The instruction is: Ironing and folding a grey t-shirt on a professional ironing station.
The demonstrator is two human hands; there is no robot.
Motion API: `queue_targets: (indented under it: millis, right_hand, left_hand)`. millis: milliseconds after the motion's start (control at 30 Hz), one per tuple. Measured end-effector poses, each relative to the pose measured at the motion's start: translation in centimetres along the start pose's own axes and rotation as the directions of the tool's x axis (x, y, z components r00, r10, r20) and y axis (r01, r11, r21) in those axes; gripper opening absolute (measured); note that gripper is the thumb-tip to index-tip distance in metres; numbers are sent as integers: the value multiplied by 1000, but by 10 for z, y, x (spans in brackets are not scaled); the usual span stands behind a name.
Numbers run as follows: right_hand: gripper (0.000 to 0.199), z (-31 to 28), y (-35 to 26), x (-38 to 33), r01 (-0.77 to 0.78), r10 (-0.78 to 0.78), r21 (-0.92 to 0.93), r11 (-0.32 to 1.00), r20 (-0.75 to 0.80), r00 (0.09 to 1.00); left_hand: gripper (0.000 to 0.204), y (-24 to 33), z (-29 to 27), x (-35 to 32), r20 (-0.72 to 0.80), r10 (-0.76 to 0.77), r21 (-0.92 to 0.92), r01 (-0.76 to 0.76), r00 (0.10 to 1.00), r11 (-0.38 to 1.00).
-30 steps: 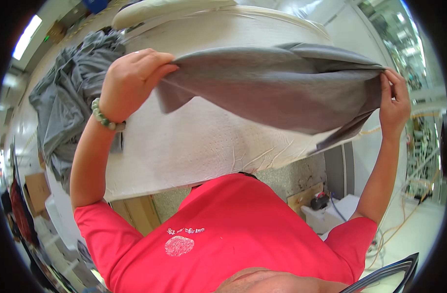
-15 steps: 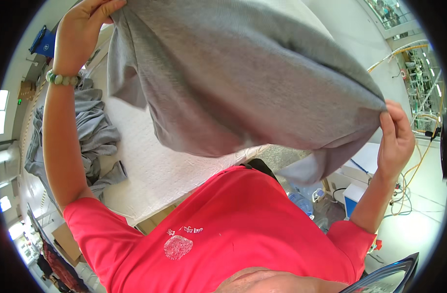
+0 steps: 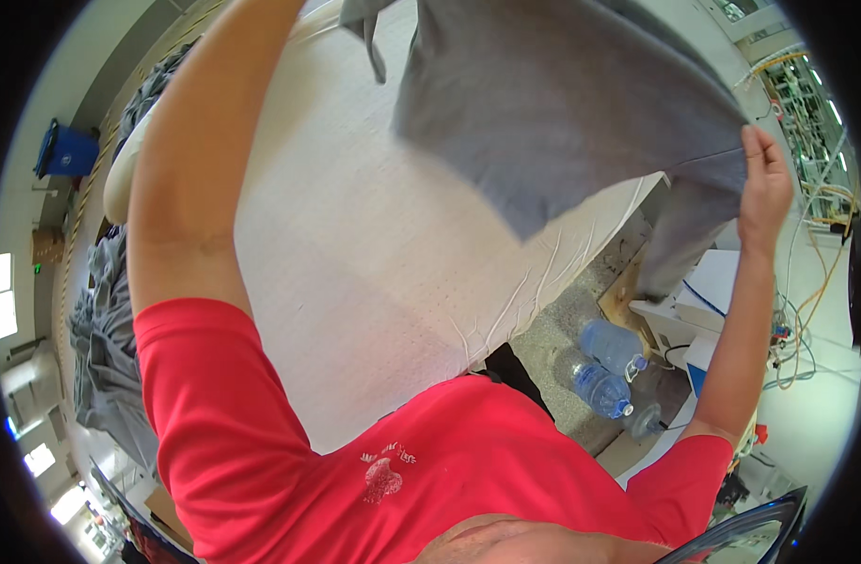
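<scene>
Above the white padded table (image 3: 355,254), a grey garment (image 3: 562,103) is held up in the air, spread wide and hanging down over the table's far edge. Its right corner is pinched between the closed fingers of the right hand (image 3: 764,188). The left hand is out of view past the upper rim, so its grip cannot be told; only the raised left arm (image 3: 190,179) is seen. More grey clothes (image 3: 106,348) are heaped at the table's left end. Clear water bottles (image 3: 609,367) are seen on the floor to the right

grey garment (image 3: 562,113), white table (image 3: 355,263), red shirt (image 3: 430,470)
</scene>
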State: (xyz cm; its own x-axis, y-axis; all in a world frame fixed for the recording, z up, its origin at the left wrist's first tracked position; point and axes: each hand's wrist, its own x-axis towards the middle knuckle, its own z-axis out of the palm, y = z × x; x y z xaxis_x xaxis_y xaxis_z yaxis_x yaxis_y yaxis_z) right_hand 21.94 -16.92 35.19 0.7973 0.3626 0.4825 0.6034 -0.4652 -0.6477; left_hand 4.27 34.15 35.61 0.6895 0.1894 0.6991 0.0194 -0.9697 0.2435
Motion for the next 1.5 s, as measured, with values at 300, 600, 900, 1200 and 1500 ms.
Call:
queue_targets:
  millis: [300, 600, 900, 1200, 1500]
  right_hand:
    - [17, 38, -66, -111, 254, -278, 141, 957, 185, 943]
    - [19, 143, -55, -325, 261, -512, 449, 855, 646, 566]
    - [15, 231, -40, -400, 484, -546, 490, 725, 837, -29]
    - [23, 206, -30, -413, 422, -528, 464, 779, 848, 43]
    - [22, 159, 59, -263, 16, -175, 207, 978, 779, 602]
  left_hand:
    - [21, -94, -11, -116, 119, -2, -86, 12, 993, 996]
    - [13, -81, -41, -356, 441, -327, -4, 366, 836, 931]
    - [35, 43, 18, -431, 342, -243, 281, 148, 908, 948]
    - [36, 237, 123, -390, 639, -435, 107, 488, 634, 867]
    - [30, 248, -81, -544, -75, -929, -622, 711, 362, 328]
